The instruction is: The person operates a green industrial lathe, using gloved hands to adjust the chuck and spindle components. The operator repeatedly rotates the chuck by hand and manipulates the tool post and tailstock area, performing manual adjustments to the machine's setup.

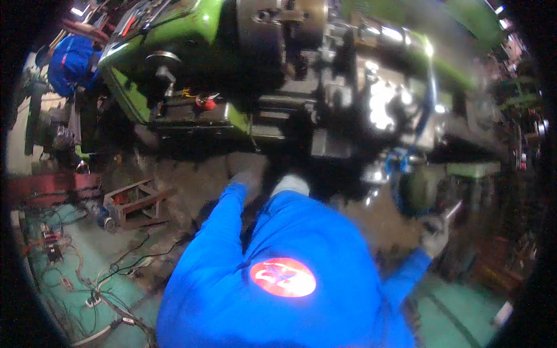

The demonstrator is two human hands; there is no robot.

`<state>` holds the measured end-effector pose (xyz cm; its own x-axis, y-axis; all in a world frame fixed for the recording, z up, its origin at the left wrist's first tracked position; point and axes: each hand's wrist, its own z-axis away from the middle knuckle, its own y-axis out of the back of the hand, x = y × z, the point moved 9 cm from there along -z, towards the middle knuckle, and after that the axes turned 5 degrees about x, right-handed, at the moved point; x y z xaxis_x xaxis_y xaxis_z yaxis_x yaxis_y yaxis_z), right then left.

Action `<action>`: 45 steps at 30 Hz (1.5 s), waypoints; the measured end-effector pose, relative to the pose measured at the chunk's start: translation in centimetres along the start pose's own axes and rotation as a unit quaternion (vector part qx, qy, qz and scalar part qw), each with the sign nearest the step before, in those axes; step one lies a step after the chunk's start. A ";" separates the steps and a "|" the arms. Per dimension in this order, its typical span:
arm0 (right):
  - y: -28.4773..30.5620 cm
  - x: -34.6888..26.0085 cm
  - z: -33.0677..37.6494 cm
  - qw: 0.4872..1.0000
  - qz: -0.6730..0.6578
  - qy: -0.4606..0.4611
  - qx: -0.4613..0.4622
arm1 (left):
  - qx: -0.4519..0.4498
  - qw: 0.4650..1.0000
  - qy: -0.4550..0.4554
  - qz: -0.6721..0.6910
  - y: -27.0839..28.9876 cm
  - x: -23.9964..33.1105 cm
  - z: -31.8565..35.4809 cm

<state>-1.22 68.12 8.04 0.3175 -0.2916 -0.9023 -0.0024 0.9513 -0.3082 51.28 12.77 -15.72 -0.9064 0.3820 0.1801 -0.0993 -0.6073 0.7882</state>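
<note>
My right hand (435,236), in a greyish glove, is off to the right beside the machine's end, closed around a slim, shiny metal piece (454,209) whose kind I cannot make out. My left hand (248,176), also gloved, hangs low in front of me near the machine's base; shadow and blur hide its fingers. Before me stands a large green lathe (125,95) with a big round metal chuck (281,29). A blue hose (432,87) runs down the lathe's right part, and its lower end loops near a coil (396,165).
A red object (205,104) lies on the lathe's left ledge. A rusty metal frame (139,203) stands on the floor at left, with tangled cables (96,296) over the green floor (35,307). At far left, another person (72,65) in blue is near the machine.
</note>
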 end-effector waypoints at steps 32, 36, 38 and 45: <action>-35.2 -9.0 -11.5 0.765 0.616 0.143 -0.124 | 0.191 0.767 -0.352 0.501 28.4 41.3 -16.5; -40.6 -5.4 -16.3 0.633 0.713 0.181 -0.242 | 0.152 0.776 -0.391 0.471 29.4 44.6 -16.8; -42.4 -2.4 -19.0 0.525 0.783 0.185 -0.277 | 0.125 0.783 -0.417 0.444 29.1 46.2 -17.4; -55.9 4.6 -14.8 0.416 0.737 0.331 -0.419 | 0.111 0.810 -0.396 0.418 31.0 47.4 -18.4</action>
<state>-13.64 12.18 16.67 -0.9429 0.3182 -0.0980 -0.1494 -0.1414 0.9786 -2.34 -0.75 6.42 -0.0629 0.2825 0.9572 0.5690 -0.7778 0.2669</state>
